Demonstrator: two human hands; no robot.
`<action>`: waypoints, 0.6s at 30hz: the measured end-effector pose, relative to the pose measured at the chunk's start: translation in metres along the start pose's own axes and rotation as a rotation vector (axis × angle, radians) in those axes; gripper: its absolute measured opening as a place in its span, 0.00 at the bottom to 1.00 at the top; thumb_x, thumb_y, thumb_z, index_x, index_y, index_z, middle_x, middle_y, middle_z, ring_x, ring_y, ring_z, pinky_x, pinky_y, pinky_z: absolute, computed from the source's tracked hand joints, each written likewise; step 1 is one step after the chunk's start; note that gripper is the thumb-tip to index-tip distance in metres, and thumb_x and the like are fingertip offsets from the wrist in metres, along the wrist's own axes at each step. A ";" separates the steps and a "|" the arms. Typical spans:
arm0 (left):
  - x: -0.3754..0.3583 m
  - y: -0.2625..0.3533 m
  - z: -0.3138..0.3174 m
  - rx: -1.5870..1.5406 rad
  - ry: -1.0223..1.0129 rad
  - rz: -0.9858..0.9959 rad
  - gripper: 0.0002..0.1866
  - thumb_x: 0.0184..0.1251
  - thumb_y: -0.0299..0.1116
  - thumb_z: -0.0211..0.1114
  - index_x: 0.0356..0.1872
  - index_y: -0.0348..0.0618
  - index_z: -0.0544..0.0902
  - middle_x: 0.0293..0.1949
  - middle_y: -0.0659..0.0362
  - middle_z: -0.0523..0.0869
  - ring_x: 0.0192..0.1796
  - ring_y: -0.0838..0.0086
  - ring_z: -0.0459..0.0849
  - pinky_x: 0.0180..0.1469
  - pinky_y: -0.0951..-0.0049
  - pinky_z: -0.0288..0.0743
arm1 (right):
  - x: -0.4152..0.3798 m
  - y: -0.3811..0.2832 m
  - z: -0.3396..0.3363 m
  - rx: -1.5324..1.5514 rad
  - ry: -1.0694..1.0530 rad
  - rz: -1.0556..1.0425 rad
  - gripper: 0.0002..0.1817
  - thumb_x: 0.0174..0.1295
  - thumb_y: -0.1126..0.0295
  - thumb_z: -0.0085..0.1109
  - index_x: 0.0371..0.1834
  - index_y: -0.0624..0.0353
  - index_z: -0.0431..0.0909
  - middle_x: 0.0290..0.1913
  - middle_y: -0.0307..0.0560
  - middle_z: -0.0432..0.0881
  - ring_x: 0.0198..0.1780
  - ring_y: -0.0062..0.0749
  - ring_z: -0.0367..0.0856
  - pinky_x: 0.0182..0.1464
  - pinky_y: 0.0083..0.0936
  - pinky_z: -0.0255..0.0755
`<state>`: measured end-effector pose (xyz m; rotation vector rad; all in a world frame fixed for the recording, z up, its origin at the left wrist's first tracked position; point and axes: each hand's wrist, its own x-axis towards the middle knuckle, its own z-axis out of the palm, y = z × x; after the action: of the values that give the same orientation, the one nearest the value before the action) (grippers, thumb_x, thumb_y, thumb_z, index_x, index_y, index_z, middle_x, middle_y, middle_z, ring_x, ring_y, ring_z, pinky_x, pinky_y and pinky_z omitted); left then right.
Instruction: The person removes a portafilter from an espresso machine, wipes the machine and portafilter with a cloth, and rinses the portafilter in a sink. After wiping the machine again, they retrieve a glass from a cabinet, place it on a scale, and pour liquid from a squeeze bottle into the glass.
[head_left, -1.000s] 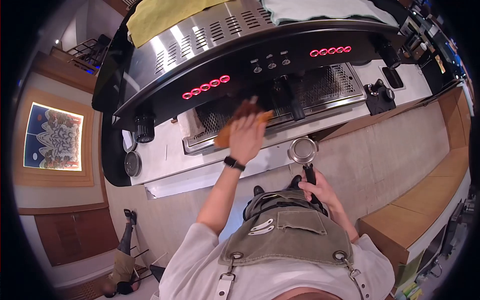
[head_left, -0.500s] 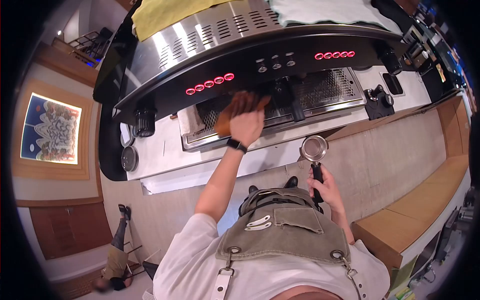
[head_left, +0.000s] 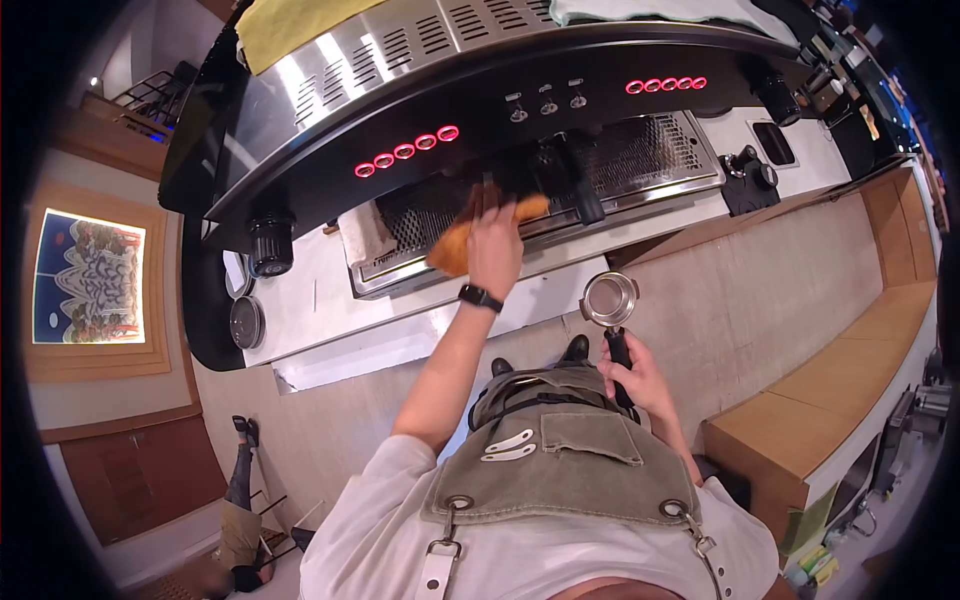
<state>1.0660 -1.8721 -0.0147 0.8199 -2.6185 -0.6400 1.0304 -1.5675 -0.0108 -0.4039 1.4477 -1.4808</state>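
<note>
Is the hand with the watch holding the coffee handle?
No, the left hand is on the orange cloth; the right hand holds the portafilter.

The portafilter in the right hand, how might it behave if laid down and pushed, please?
The portafilter should feel stiff, being a metal head on a straight handle. It is probably heavier at that metal end. Its round head and long handle could make it swivel or tip.

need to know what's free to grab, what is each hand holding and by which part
The right hand holds a portafilter by its black handle; the left hand has an orange cloth, exact grip unclear.
</note>
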 end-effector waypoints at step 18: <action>-0.015 -0.022 -0.010 -0.072 0.121 0.196 0.14 0.73 0.32 0.62 0.54 0.36 0.74 0.37 0.41 0.87 0.48 0.45 0.86 0.61 0.51 0.73 | 0.009 -0.013 0.007 0.060 0.067 -0.064 0.14 0.63 0.79 0.62 0.50 0.63 0.71 0.30 0.40 0.76 0.20 0.23 0.77 0.24 0.22 0.71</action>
<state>1.0920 -1.8823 -0.0200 0.5531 -2.5097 -0.6066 1.0265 -1.5816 -0.0013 -0.3701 1.4502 -1.5989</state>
